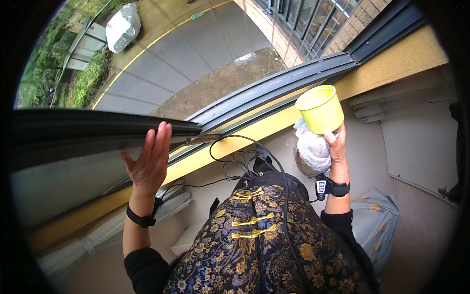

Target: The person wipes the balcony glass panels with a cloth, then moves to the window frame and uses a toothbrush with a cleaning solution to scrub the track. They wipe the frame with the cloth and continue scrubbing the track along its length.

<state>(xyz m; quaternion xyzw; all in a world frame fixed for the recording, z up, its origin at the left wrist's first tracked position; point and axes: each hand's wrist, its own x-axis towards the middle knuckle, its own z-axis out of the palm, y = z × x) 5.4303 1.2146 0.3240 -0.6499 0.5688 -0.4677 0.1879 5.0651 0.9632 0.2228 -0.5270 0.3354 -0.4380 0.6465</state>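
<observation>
My left hand [151,159] is raised at the left with its fingers stretched out, its fingertips over the dark edge of a window sash [98,128]. Whether it presses on the sash, I cannot tell. On the right, my right hand [338,147] grips a yellow-green plastic tub [322,115] near its bottom. The tub is tilted, and its open mouth faces up and toward the far side; its bottom inside is hidden. Just below the tub a bunched grey-white cloth [313,151] shows beside my fingers. How the cloth is held is hidden.
A grey metal window track [274,88] and a yellow sill [249,142] run across in front of me. Outside lie a paved road [196,54] and a covered vehicle [123,28]. A black cable [283,196] hangs down my front. Patterned fabric [374,220] lies at right.
</observation>
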